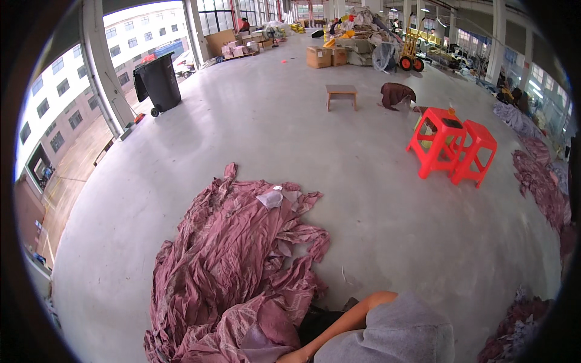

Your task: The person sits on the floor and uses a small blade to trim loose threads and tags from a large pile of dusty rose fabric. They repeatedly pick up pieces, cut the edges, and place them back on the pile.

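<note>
A large heap of crumpled mauve fabric (224,236) with a pale pattern spreads over the floor in front of me and runs to the lower edge of the head view. Greyish-white patches of cloth (270,199) show on top of it. My bent right arm, in a grey sleeve (393,333), comes in at the lower edge. Its bare forearm (345,323) slants down to the left beside the near folds. The right hand lies beyond the lower edge, so its grip is hidden. No part of my left hand shows.
Two red plastic stools (437,142) stand at the right, near a small wooden stool (342,94) and a dark brown cloth (397,95). A black wheeled bin (160,83) is at the left by the opening. More fabric heaps (541,187) line the right side; cartons (319,57) stand farther back.
</note>
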`<state>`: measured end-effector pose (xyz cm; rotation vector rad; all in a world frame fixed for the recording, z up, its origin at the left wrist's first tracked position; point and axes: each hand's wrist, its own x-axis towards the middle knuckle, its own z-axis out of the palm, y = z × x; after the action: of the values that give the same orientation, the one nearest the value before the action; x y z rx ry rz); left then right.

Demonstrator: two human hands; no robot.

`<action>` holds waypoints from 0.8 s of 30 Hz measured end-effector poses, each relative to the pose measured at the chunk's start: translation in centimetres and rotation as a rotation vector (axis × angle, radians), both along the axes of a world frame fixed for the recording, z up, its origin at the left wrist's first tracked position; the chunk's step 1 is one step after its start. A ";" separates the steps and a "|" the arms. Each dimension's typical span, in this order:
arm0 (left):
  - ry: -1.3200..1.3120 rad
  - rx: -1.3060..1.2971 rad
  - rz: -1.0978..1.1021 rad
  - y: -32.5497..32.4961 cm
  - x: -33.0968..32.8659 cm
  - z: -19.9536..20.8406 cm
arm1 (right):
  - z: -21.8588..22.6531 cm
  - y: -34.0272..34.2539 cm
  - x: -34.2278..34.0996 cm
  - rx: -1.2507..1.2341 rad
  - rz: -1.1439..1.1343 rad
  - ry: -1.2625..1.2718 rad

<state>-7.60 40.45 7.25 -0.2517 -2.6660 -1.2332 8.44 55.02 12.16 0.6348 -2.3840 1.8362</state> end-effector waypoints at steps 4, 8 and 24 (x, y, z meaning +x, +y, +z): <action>0.010 -0.023 0.059 -1.7 -0.3 -0.2 | -2.3 0.6 0.6 -0.015 -0.065 -0.155; 0.008 -0.085 0.148 -5.8 -1.1 -0.8 | -5.1 2.5 3.2 -0.132 -0.113 -0.455; 0.283 0.065 0.037 -6.9 0.7 0.5 | -3.2 6.2 2.3 -0.156 -0.372 -0.247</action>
<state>-6.95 33.53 7.73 -0.3382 -2.3757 -1.1734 10.78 61.19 9.00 -0.0542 -2.2636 1.9912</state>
